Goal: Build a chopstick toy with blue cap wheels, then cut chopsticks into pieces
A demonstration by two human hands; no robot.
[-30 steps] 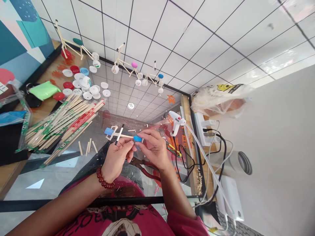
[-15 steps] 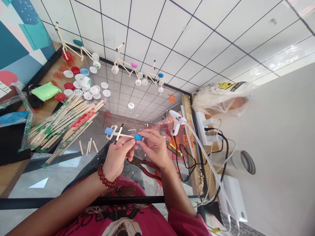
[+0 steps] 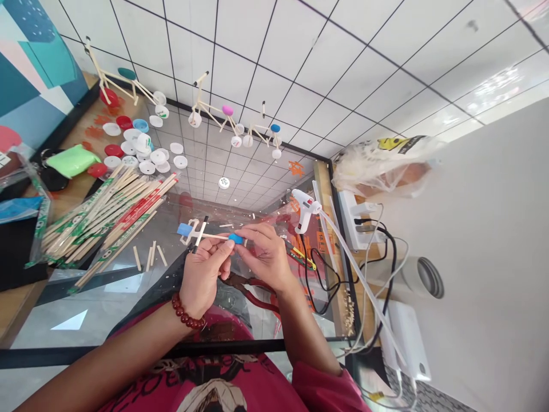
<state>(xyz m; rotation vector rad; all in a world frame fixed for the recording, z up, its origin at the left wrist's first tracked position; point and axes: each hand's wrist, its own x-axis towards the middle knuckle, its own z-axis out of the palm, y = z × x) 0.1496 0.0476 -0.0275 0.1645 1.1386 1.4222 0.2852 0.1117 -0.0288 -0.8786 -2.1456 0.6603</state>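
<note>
In the head view, both hands hold a small wooden stick model [image 3: 217, 236] above the glass table top. My left hand [image 3: 202, 274] is closed on it from below, thumb pressed against a rounded blue lump [image 3: 234, 238], which looks like soft clay. The fingers of my right hand [image 3: 266, 254] pinch that lump from the other side. A black-tipped crosspiece [image 3: 201, 233] and a blue block [image 3: 185, 229] are at the model's left end. Just below my hands lie red-handled pliers [image 3: 254, 293], partly hidden by my right hand.
Bundled sticks [image 3: 107, 217] and short cut sticks [image 3: 153, 254] lie left, with bottle caps [image 3: 141, 143] behind. Finished-looking stick models [image 3: 210, 109] stand along the tiled wall. At right are a glue gun [image 3: 305, 209], its cables, a power strip [image 3: 355, 223] and a plastic bag [image 3: 386, 166].
The whole view has shifted slightly, so most things appear a little further left. My hands keep the same hold on the stick model, with the right fingers still on the blue lump.
</note>
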